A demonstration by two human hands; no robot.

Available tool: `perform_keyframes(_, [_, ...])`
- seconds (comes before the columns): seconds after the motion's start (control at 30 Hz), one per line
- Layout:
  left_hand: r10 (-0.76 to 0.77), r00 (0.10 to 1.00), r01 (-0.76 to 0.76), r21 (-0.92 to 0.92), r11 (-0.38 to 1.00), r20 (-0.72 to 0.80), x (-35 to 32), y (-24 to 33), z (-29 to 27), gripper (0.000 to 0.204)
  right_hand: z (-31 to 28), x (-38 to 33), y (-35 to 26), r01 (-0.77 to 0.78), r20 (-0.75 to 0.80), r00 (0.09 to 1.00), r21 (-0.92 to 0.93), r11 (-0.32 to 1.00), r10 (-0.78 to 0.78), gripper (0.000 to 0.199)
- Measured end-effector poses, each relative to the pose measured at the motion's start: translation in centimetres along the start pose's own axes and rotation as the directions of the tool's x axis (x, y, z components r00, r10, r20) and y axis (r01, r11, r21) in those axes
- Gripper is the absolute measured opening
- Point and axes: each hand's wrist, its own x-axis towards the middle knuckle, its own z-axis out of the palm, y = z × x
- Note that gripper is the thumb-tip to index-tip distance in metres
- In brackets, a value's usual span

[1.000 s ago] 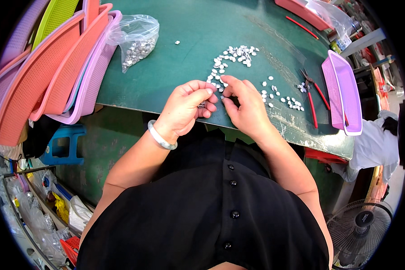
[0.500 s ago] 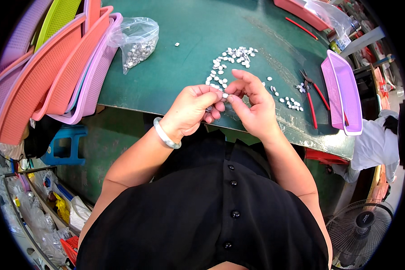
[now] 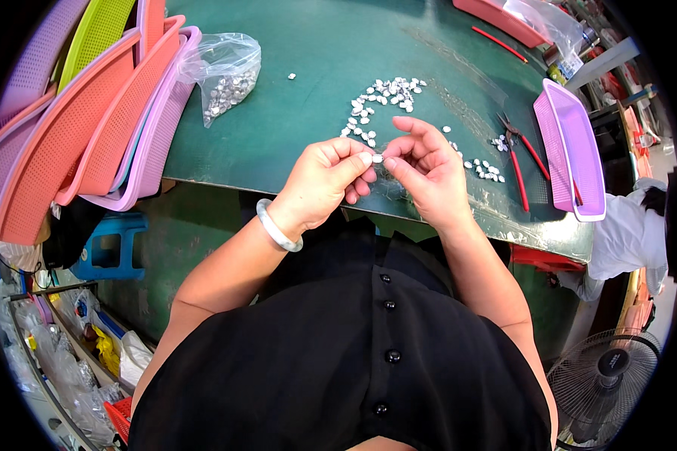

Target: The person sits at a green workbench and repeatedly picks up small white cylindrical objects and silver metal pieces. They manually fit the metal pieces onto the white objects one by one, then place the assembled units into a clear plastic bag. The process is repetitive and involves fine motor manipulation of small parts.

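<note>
My left hand (image 3: pixel 327 177) and my right hand (image 3: pixel 429 173) meet above the near edge of the green table. Between their fingertips is a small white oval piece (image 3: pixel 377 158). The left thumb and forefinger pinch one end of it, and the right thumb and forefinger pinch the other. A pale bangle (image 3: pixel 278 226) circles my left wrist. Just beyond the hands lies a loose pile of similar small white pieces (image 3: pixel 399 92). A smaller group of these pieces (image 3: pixel 485 171) is to the right of my right hand.
Red-handled pliers (image 3: pixel 520 154) lie at the right beside a purple basket (image 3: pixel 569 150). Stacked plastic baskets (image 3: pixel 120 113) lean at the left, next to a clear bag (image 3: pixel 232 79) of pieces. A red pen-like stick (image 3: pixel 499 43) is farther back. A fan (image 3: pixel 605 376) stands lower right.
The white piece between my fingertips shows more plainly now, and the fingers have shifted slightly around it. Fewer loose pieces show just beyond my hands. The whole view has moved a little.
</note>
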Motion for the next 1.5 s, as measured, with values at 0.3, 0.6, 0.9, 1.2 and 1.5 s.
perform_keyframes(0.3, [0.031,1.000,-0.031,0.031,0.999,0.002,-0.1,-0.3,0.3,0.011,0.2,-0.1,0.1,0.063,0.001,0.998,-0.063,0.996,-0.063,0.045])
perform_keyframes(0.6, [0.022,1.000,-0.023,0.039,0.999,0.011,-0.1,-0.3,0.5,0.011,-0.1,-0.3,0.2,0.084,0.004,0.996,-0.082,0.993,-0.084,0.045])
perform_keyframes(0.9, [-0.037,0.999,0.036,0.047,0.998,0.025,0.1,-0.8,1.4,0.012,-1.3,-0.5,-0.6,-0.089,-0.014,0.996,0.000,0.996,0.089,0.042])
perform_keyframes(1.2, [-0.108,0.994,0.108,0.034,0.994,-0.006,0.7,-0.9,1.6,0.014,-4.2,-0.8,0.2,-0.110,-0.140,0.988,-0.302,0.947,0.070,0.034])
perform_keyframes(1.5, [-0.085,0.996,0.084,0.016,0.996,0.006,0.9,-1.0,1.1,0.013,-3.6,-1.9,-0.9,0.176,0.139,0.983,-0.574,0.800,-0.117,0.036])
